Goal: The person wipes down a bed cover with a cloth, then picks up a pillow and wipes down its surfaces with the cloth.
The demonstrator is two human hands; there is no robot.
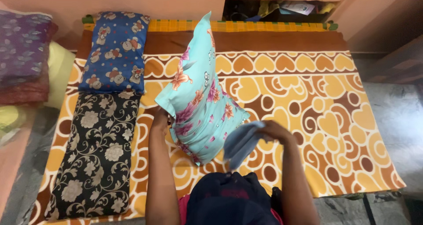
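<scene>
pillow (200, 104) stands tilted mid-bed, nearer the front edge | left hand (161, 118) closed on its lower left corner | right hand (275, 130) pinches a blue cloth (241, 143) beside it | looks soft, light, floppy; best taken by the corners

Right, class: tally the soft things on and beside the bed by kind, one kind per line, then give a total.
Pillows: 3 – blue bear-print pillow, black floral pillow, turquoise floral pillow at the left hand
Cloths: 1 – blue-grey cloth in the right hand
Bedsheets: 1 – orange patterned bedsheet
Folded blanket stacks: 1
Total: 6
</scene>
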